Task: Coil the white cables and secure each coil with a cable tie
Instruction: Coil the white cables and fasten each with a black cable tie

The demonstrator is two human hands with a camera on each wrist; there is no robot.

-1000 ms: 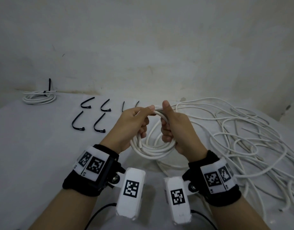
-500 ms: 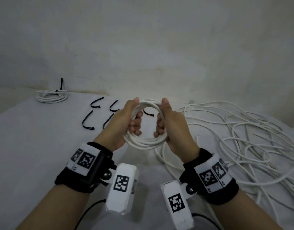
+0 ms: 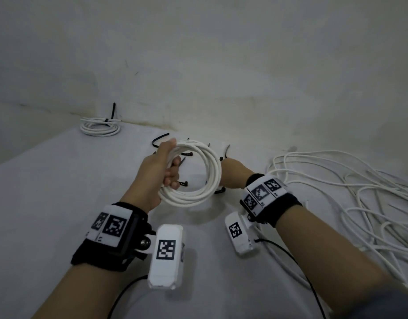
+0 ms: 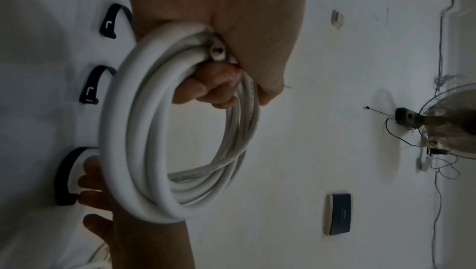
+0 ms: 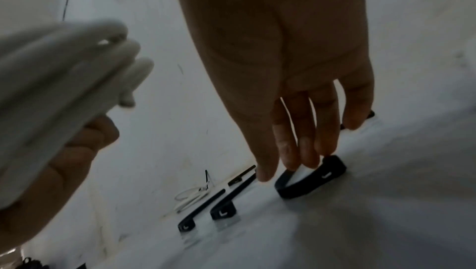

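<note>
The left hand grips the white coil, fingers curled through its loops, and holds it upright above the table. A cut cable end pokes out beside the thumb in the left wrist view. The right hand reaches down behind the coil, fingers nearly straight, their tips on a curved black cable tie lying on the table; the blur makes it hard to say whether they pinch it. More black ties lie nearby. A tied coil rests by the wall, and loose white cable sprawls to the right.
</note>
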